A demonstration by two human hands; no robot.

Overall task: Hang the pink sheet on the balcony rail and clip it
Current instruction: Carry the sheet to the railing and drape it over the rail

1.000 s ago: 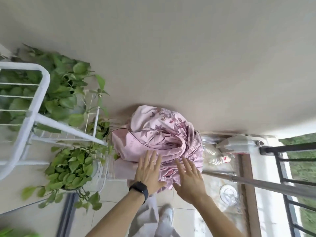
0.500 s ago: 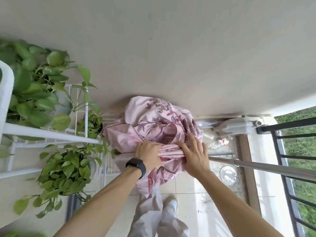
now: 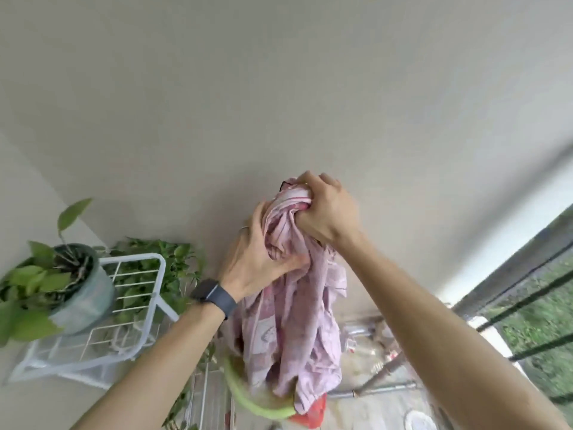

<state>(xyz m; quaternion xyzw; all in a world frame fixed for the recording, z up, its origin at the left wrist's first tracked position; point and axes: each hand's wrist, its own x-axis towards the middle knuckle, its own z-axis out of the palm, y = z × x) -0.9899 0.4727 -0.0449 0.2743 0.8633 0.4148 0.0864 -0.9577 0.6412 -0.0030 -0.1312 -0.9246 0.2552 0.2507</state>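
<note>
Both fists clamped on the bunched pink sheet (image 3: 288,321), left hand (image 3: 257,262) low, right hand (image 3: 325,212) high; find an edge before reaching the balcony rail (image 3: 527,274).

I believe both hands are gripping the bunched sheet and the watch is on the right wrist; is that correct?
Not quite: the watch is on the left wrist, as the head view shows. The rest holds: the left hand and the right hand both grip the bunched sheet.
</note>
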